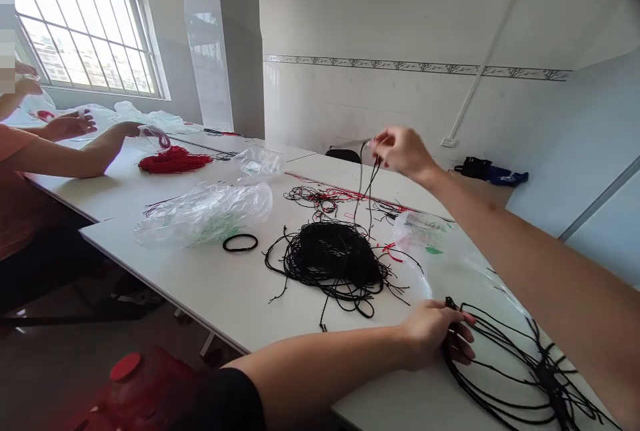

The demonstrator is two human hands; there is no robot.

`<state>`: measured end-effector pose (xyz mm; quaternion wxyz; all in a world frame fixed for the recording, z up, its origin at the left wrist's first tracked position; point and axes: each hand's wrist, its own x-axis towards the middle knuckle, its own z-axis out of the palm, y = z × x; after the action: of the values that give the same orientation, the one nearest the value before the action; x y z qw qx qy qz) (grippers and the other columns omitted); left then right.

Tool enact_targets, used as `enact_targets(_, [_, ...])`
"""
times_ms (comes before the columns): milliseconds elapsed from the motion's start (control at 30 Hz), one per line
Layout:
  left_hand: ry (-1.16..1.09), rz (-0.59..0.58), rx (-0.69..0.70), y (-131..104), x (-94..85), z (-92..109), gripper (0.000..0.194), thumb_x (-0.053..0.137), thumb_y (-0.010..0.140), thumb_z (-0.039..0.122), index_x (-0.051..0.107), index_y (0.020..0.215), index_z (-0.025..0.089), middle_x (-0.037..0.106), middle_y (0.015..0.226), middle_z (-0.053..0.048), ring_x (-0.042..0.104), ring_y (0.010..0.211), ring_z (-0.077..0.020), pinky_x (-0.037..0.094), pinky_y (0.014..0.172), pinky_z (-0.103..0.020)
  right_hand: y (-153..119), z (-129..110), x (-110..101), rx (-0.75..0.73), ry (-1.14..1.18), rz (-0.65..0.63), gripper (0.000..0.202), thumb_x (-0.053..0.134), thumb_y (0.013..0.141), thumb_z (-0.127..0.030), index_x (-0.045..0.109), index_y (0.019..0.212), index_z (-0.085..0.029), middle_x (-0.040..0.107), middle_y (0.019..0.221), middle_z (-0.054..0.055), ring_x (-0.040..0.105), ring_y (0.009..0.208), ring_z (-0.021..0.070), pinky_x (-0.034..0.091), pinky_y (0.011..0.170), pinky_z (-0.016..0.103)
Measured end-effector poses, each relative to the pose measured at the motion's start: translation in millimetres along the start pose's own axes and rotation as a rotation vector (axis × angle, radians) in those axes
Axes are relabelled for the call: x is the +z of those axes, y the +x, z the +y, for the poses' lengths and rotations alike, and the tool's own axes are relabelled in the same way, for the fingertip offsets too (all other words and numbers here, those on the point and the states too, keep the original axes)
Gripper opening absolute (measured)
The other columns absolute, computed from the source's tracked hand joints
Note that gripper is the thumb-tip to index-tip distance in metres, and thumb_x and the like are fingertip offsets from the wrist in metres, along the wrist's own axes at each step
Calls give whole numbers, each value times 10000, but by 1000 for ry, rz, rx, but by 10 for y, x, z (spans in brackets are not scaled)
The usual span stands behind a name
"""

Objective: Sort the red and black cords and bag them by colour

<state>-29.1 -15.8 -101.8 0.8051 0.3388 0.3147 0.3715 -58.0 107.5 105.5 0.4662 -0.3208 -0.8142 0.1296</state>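
Observation:
A big heap of black cords (333,254) lies tangled on the white table. Above and behind it my right hand (397,151) is raised, its fingers pinched on thin black cords that hang down towards the heap. My left hand (443,334) rests near the table's front edge, fingers closed round a bundle of looped black cords (505,377) that spreads out to the right. A single black loop (240,243) lies to the left of the heap, and small red pieces (393,252) lie to its right.
Clear plastic bags (210,214) lie left of the heap, another bag (425,231) right of it. Behind are red and black strings (325,197). At the left, people's hands (67,125) work near a red bundle (174,160). A red object (145,384) stands below the table edge.

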Motion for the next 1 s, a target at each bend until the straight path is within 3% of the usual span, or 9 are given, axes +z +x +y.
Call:
enact_targets(100, [-11, 13, -2, -8, -3, 12, 133, 386, 750, 123, 518, 759, 127, 482, 546, -2, 492, 426, -111, 372, 474, -252, -48, -216, -262, 10, 182, 134, 206, 528, 804, -307, 532, 847, -105, 540, 663, 13, 517, 521, 64, 419, 524, 237])
enact_targets(200, [-49, 12, -7, -2, -9, 16, 118, 392, 750, 123, 508, 732, 123, 493, 545, -7, 515, 438, -122, 375, 490, -255, -308, -354, -535, 17, 195, 58, 210, 545, 799, -316, 525, 804, -107, 519, 646, 4, 505, 503, 46, 411, 501, 211])
enact_targets(300, [-112, 16, -6, 8, -13, 15, 111, 401, 746, 116, 501, 696, 115, 508, 546, -16, 553, 475, -137, 405, 551, -275, -763, -333, -764, 47, 140, -35, 283, 537, 803, -390, 512, 691, -132, 511, 598, 2, 491, 451, 45, 398, 450, 195])
enact_targets(467, [-236, -14, 78, -15, 13, 57, 112, 426, 759, 156, 514, 712, 106, 570, 653, -48, 596, 566, -141, 428, 646, -282, -1646, 90, -999, 388, 41, -240, 333, 519, 792, -467, 497, 675, -156, 523, 584, -1, 501, 416, 70, 394, 404, 198])
enact_targets(633, [-220, 19, 57, -40, 47, 189, 74, 440, 762, 142, 510, 752, 123, 589, 693, -54, 598, 606, -137, 427, 618, -251, -2311, 681, -1193, 638, 156, -152, 302, 531, 783, -463, 485, 730, -169, 497, 603, -30, 467, 367, 57, 354, 367, 195])
enact_targets(800, [-192, 99, 90, 23, 41, 257, 98, 431, 767, 106, 529, 769, 110, 621, 881, -112, 624, 750, -165, 442, 614, -233, -2716, 1100, -1369, 705, 566, -42, 195, 513, 812, -373, 451, 752, -198, 428, 582, -49, 429, 405, 67, 353, 379, 200])
enact_targets(1000, [-210, 154, 108, 121, 28, 305, 96, 455, 782, 106, 546, 809, 107, 632, 920, -107, 632, 784, -167, 486, 689, -258, -2870, 1193, -1596, 584, 812, -79, 123, 471, 718, -188, 430, 602, -184, 396, 548, -19, 430, 498, 112, 373, 390, 224])
